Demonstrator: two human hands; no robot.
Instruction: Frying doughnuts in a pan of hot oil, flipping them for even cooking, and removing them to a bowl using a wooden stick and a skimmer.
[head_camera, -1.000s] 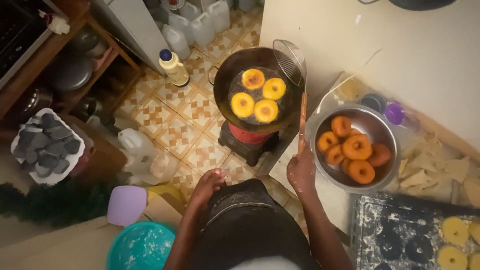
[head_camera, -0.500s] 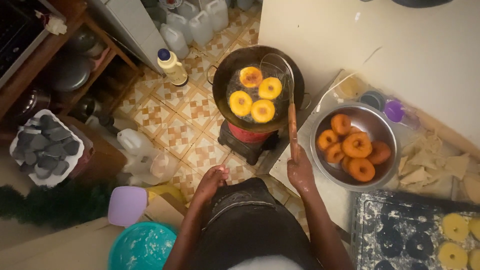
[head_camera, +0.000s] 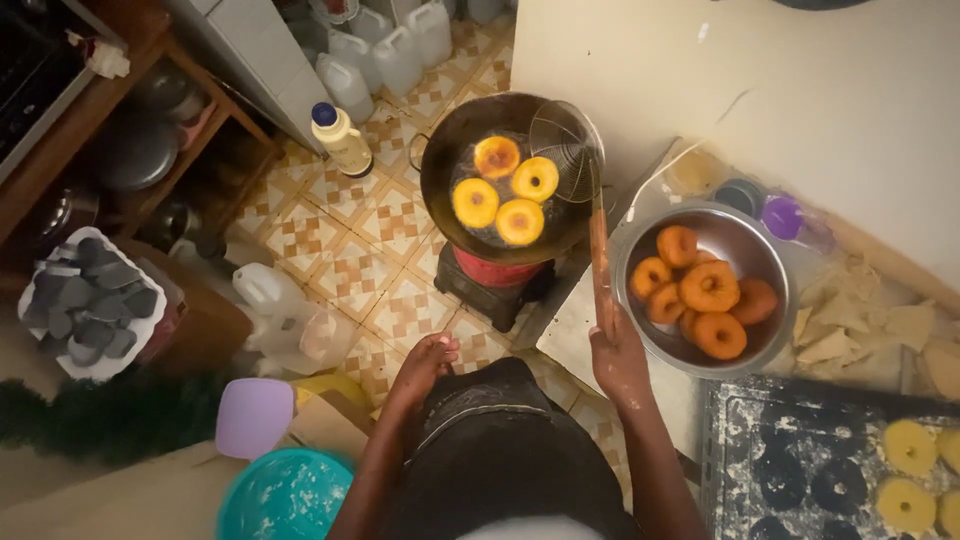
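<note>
The right hand (head_camera: 618, 362) grips a long wooden-handled wire skimmer (head_camera: 566, 140), fingers wrapped around it, over the dark frying pan (head_camera: 445, 150); the left hand (head_camera: 428, 362) rests on the knee, fingers loosely together.

I am counting four doughnuts (head_camera: 505, 190) frying in the one dark frying pan (head_camera: 440, 165), and I am seeing one wire skimmer (head_camera: 575, 140) leaning on its rim. I am counting about six browned doughnuts (head_camera: 705, 290) in the one steel bowl (head_camera: 770, 260). I am making out at least four raw dough rings (head_camera: 915, 470) on the one floured tray (head_camera: 740, 430), cut off at the edge. I am seeing four white jerrycans (head_camera: 385, 45) together by the wall, one yellow oil bottle (head_camera: 340, 138), one teal basin (head_camera: 285, 495) and two hands.
</note>
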